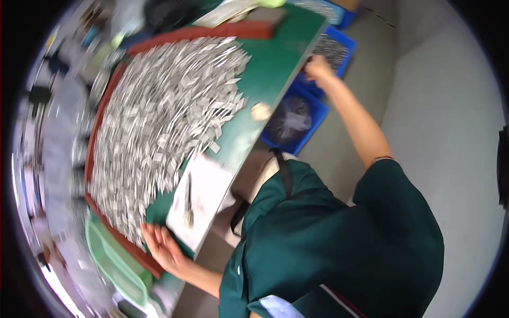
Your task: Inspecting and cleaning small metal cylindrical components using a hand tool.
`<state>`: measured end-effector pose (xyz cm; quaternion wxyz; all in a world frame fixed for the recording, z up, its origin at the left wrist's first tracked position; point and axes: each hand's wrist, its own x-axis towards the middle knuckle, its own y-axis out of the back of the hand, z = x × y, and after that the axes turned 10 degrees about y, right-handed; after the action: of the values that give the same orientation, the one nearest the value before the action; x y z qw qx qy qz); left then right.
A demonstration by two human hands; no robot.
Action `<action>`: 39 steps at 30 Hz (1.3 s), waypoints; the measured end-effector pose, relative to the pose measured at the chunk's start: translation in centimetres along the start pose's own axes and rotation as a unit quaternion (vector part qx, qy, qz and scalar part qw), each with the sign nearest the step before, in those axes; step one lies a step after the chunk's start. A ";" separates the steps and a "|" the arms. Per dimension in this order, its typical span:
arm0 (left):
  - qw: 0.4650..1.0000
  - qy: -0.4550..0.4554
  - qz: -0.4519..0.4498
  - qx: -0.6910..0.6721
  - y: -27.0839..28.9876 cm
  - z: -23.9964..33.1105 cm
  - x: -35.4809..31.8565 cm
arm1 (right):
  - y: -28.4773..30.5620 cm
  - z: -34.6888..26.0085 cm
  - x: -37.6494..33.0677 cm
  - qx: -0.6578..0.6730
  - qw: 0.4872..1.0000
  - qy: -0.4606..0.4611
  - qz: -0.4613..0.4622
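A wide heap of small flat grey metal-looking pieces [159, 106] covers much of the green table [275, 53]. My left hand [161, 248] rests at the heap's near left corner, palm partly turned up, fingers apart and holding nothing. Out to the far right, past the table's edge, my right hand [318, 69] is over the blue bins, beside a blue bin [347, 45] of small grey pieces. Its fingers look curled, but blur hides whatever may be in them. Between the hands, a slim dark tool with a pale brush-like end [188, 206] lies on a white sheet [207, 185].
Reddish-brown strips [212, 31] border the heap on its far and left sides. A nearer blue bin [313, 114] holds a clear plastic bag. A round pale object [260, 111] sits by the table edge. A light green basket [114, 259] stands at the left.
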<state>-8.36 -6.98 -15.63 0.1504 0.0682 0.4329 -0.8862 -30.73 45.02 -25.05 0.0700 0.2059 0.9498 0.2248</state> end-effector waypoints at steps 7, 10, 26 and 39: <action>0.998 -0.032 0.025 0.052 0.6 -0.3 -0.2 | -3.0 -0.6 3.4 0.308 0.944 -0.086 0.077; 0.998 -0.033 0.010 0.051 0.3 -0.3 -0.3 | -3.7 -0.8 4.3 0.275 0.959 -0.068 0.032; 0.998 -0.028 0.036 0.037 -0.7 -0.5 -0.6 | 1.9 -3.4 -9.6 0.130 0.947 0.209 0.205; 0.999 -0.019 0.039 0.013 -1.4 -0.1 -1.2 | -12.4 -22.1 -25.0 0.022 0.596 0.693 -0.404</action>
<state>-7.67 -5.81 -14.32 0.1927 0.0699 0.4155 -0.8862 -17.49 15.59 -10.06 -0.5305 -0.4153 0.7030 0.2280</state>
